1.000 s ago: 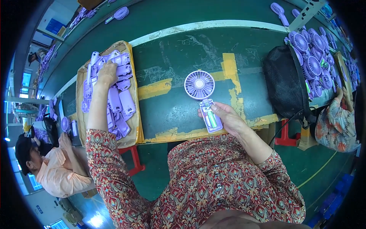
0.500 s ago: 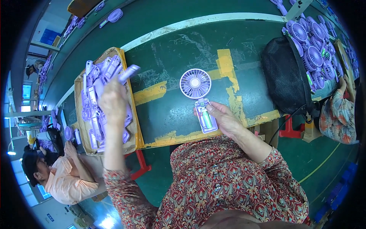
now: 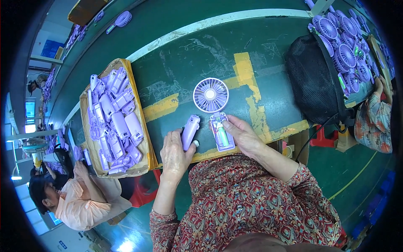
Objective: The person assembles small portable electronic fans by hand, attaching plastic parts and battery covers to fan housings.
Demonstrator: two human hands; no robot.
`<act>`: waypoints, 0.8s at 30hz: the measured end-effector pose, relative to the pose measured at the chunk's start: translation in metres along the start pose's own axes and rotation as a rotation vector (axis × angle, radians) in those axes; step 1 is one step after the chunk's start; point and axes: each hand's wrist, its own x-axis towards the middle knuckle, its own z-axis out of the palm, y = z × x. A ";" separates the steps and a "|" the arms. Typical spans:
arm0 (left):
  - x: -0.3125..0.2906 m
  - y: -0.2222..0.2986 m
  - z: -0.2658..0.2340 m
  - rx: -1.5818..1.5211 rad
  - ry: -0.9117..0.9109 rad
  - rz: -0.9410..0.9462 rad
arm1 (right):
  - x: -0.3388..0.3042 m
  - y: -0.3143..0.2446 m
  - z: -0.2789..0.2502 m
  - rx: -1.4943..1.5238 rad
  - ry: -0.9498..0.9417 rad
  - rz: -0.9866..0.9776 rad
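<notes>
My right hand (image 3: 242, 133) grips the handle of a purple handheld fan (image 3: 210, 95) from its right side. The handle lies uncovered, with a green battery cell (image 3: 222, 136), wires and a small circuit board showing inside. To the left of it, my left hand (image 3: 174, 153) has its thumb and fingers closed around a purple handle cover (image 3: 191, 132), held tilted and apart from the fan. A small whitish bit shows by the left thumb; I cannot tell what it is.
On the left stands a cardboard box (image 3: 151, 145) full of purple handle covers. A black mesh bag (image 3: 308, 80) sits at the right, beside a heap of purple fans (image 3: 346, 55). Co-workers sit at both sides. Worn yellow tape (image 3: 245, 69) marks the green table.
My left hand has come away from above the box, moving right and toward me with the handle cover, and is now beside the fan. My right hand stays on the fan.
</notes>
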 end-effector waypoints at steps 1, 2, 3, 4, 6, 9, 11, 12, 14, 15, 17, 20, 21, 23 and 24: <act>-0.001 0.002 -0.001 -0.018 -0.029 -0.005 | 0.000 0.000 -0.001 0.005 -0.001 0.000; -0.002 0.007 -0.003 -0.005 -0.039 -0.010 | 0.001 -0.001 -0.003 0.019 -0.009 0.004; -0.003 0.011 -0.002 0.017 -0.012 0.008 | 0.001 -0.001 -0.003 0.032 -0.018 0.008; -0.004 0.014 -0.002 0.039 0.015 0.025 | 0.001 -0.002 -0.003 0.036 -0.020 0.008; -0.003 0.014 0.004 0.042 0.046 0.026 | -0.001 -0.005 -0.001 0.027 -0.006 -0.010; -0.001 0.014 0.004 0.041 0.052 -0.017 | -0.003 -0.010 -0.001 0.041 -0.019 -0.006; 0.002 0.013 0.001 0.036 0.051 -0.015 | -0.004 -0.009 -0.002 0.060 -0.036 0.005; 0.003 0.016 -0.001 0.038 0.047 -0.011 | -0.004 -0.009 -0.003 0.075 -0.049 0.015; 0.005 0.025 -0.007 -0.183 -0.019 -0.173 | -0.005 -0.013 -0.003 0.064 -0.040 0.015; 0.002 0.029 -0.007 -0.265 -0.012 -0.169 | -0.006 -0.015 -0.002 0.049 -0.041 0.021; -0.003 0.044 -0.005 -0.343 -0.010 -0.144 | -0.006 -0.016 0.001 0.073 -0.044 0.020; -0.005 0.066 -0.007 -0.387 -0.035 -0.098 | -0.006 -0.017 0.001 0.105 -0.056 0.031; -0.005 0.071 -0.008 -0.372 -0.060 -0.086 | -0.006 -0.018 0.001 0.102 -0.067 0.027; -0.005 0.073 -0.003 -0.319 -0.048 -0.058 | -0.007 -0.020 0.001 0.101 -0.078 0.021; -0.005 0.073 0.000 -0.269 -0.034 -0.034 | -0.007 -0.022 0.001 0.085 -0.084 0.045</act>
